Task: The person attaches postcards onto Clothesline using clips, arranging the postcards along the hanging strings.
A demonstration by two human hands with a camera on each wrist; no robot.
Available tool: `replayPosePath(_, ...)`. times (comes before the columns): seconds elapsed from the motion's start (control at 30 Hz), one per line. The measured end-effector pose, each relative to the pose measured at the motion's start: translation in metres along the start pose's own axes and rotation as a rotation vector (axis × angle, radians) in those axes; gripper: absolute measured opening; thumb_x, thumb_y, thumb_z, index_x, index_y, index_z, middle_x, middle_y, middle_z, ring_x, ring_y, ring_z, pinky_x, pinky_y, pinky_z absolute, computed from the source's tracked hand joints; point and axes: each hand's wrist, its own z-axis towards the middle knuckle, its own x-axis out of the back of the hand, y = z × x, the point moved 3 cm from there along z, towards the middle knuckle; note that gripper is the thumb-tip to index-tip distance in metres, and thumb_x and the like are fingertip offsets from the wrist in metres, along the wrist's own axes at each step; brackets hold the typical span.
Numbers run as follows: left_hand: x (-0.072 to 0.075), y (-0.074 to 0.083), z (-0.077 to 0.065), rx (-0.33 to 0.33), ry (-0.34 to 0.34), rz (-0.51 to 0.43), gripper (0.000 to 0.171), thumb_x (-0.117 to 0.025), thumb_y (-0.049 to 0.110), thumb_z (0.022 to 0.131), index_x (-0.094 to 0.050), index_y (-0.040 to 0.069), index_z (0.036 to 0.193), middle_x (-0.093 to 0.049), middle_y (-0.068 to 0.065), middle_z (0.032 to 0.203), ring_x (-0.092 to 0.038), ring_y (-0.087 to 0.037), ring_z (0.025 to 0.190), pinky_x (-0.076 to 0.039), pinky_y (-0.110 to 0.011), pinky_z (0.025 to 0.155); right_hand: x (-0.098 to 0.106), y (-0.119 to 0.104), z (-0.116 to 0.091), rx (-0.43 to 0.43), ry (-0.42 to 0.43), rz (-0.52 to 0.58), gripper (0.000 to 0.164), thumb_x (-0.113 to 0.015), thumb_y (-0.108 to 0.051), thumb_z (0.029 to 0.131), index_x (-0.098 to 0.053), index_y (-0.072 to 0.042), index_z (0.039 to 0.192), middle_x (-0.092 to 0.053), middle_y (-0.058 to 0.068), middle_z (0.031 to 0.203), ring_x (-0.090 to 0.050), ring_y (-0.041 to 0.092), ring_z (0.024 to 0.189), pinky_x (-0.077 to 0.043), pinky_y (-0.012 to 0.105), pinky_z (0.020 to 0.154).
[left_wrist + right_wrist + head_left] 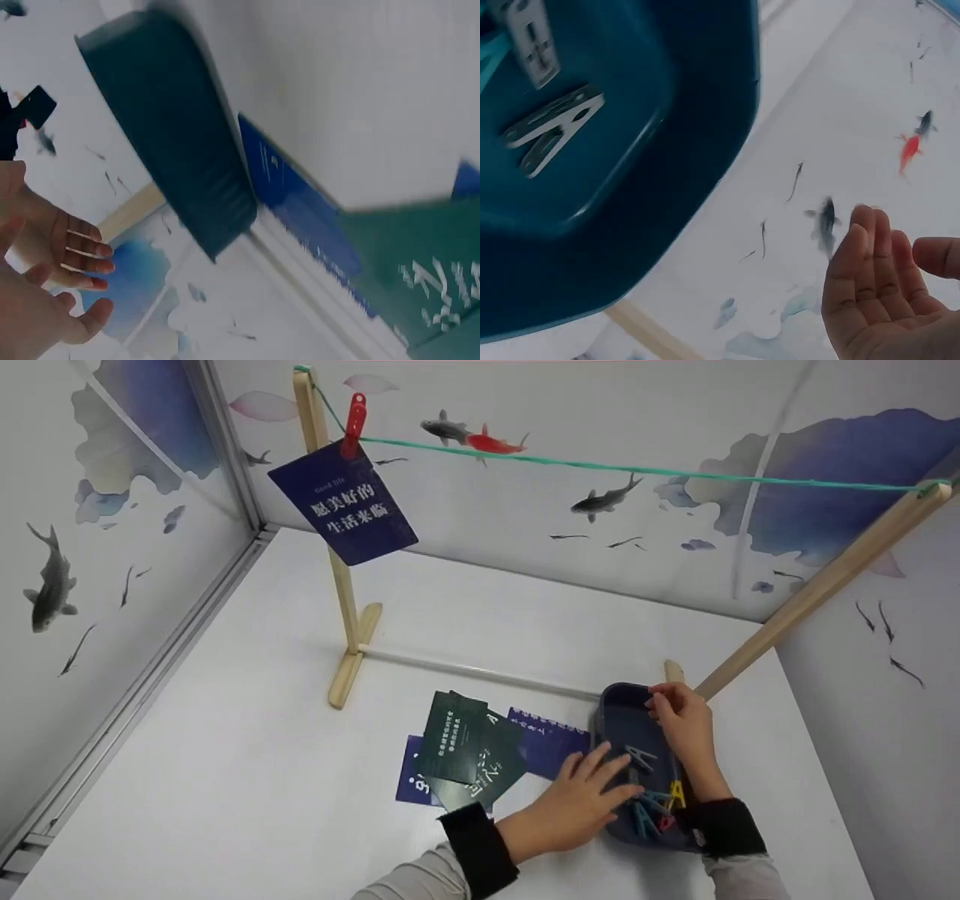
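Hands [574,814] [688,735] near bin [624,721], clothespins [536,45] inside, cards [454,739] beside

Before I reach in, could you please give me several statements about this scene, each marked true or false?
1. A red plastic clip holds a dark blue printed card on the thin green cord. True.
2. The small yellow clip is on that cord too. False: it lies in the dark blue rounded tray.
3. The person's left hand has its fingers spread. True.
4. The dark green printed cards are inside the tray. False: they lie outside it, on the white table.
5. The right hand is at the tray. True.
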Motion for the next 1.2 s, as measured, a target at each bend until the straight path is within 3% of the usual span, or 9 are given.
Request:
replayPosePath(0.17,-0.032,0.016,-0.003,-0.076,-0.203,-0.014,0.045,-0.045,0.035,0.099,-0.037,0.03,0.143,-0.028,-0.005,0.154,-0.018,-0.032,0.144,-0.037,-0.045,0.106,0.004,0.025,0.001,-0.019,-0.134,-0.183,0.019,-0.049,-0.004,0.094,-0.06,0.008,0.104,-0.064,0.024,0.094,-0.061,0.018,0.077,-0.047,0.019,0.065)
replayPosePath(0.27,-0.038,0.02,-0.007,-0.084,-0.24,0.003,0.048,-0.049,0.034,0.098,-0.037,0.029,0.143,-0.032,-0.005,0.152,-0.019,-0.033,0.144,-0.039,-0.045,0.105,0.0,0.04,0.001,0.009,-0.247,-0.306,0.018,-0.052,-0.003,0.091,-0.06,0.009,0.102,-0.063,0.026,0.094,-0.061,0.032,0.084,-0.05,0.036,0.071)
replayPosePath(0.4,-0.037,0.021,-0.009,-0.063,-0.28,0.002,0.061,-0.059,0.035,0.092,-0.03,0.032,0.146,-0.028,-0.003,0.154,-0.015,-0.033,0.145,-0.039,-0.049,0.104,-0.013,0.057,0.002,0.063,-0.488,-0.415,0.027,-0.057,-0.003,0.088,-0.055,0.011,0.111,-0.06,0.03,0.106,-0.059,0.042,0.099,-0.048,0.052,0.084)
replayPosePath(0.67,-0.043,0.024,-0.006,0.0,-0.345,-0.021,0.067,-0.067,0.033,0.086,-0.033,0.037,0.143,-0.024,0.002,0.156,-0.009,-0.029,0.147,-0.037,-0.052,0.104,-0.028,0.069,0.004,0.094,-0.73,-0.547,0.038,-0.061,-0.004,0.085,-0.049,0.012,0.118,-0.058,0.031,0.11,-0.056,0.045,0.104,-0.045,0.055,0.089)
replayPosePath(0.87,-0.049,0.028,-0.004,0.049,-0.38,-0.03,0.068,-0.072,0.038,0.081,-0.037,0.037,0.14,-0.026,0.004,0.154,-0.007,-0.028,0.147,-0.038,-0.051,0.103,-0.036,0.069,-0.001,-0.09,-0.784,-0.648,0.078,-0.072,-0.003,0.072,-0.034,0.012,0.137,-0.04,0.035,0.137,-0.041,0.05,0.125,-0.036,0.057,0.102)
replayPosePath(0.93,-0.049,0.029,-0.003,0.064,-0.392,0.003,0.069,-0.071,0.04,0.081,-0.037,0.038,0.14,-0.025,0.005,0.154,-0.006,-0.027,0.147,-0.038,-0.051,0.103,-0.039,0.069,0.0,-0.112,-0.769,-0.653,0.07,-0.073,0.0,0.068,-0.044,0.008,0.132,-0.049,0.032,0.13,-0.048,0.046,0.119,-0.041,0.055,0.097)
replayPosePath(1.03,-0.051,0.031,-0.002,0.092,-0.41,0.057,0.07,-0.069,0.046,0.081,-0.034,0.04,0.141,-0.023,0.006,0.155,-0.005,-0.026,0.147,-0.037,-0.05,0.103,-0.045,0.068,0.003,-0.107,-0.755,-0.643,0.04,-0.07,0.003,0.067,-0.058,0.003,0.106,-0.062,0.022,0.104,-0.058,0.036,0.094,-0.049,0.046,0.08)
replayPosePath(1.13,-0.054,0.034,0.001,0.121,-0.416,0.066,0.07,-0.068,0.05,0.081,-0.033,0.041,0.141,-0.02,0.006,0.156,-0.004,-0.026,0.147,-0.037,-0.049,0.104,-0.049,0.067,0.006,-0.11,-0.753,-0.631,0.019,-0.067,0.003,0.07,-0.059,-0.003,0.086,-0.06,0.011,0.085,-0.053,0.026,0.075,-0.047,0.038,0.065)
replayPosePath(1.2,-0.056,0.035,0.002,0.129,-0.418,0.058,0.07,-0.068,0.051,0.08,-0.033,0.042,0.14,-0.019,0.006,0.156,-0.003,-0.026,0.147,-0.037,-0.049,0.104,-0.049,0.069,0.006,-0.141,-0.766,-0.613,0.019,-0.067,0.003,0.071,-0.06,-0.004,0.087,-0.059,0.01,0.085,-0.053,0.024,0.073,-0.047,0.036,0.061)
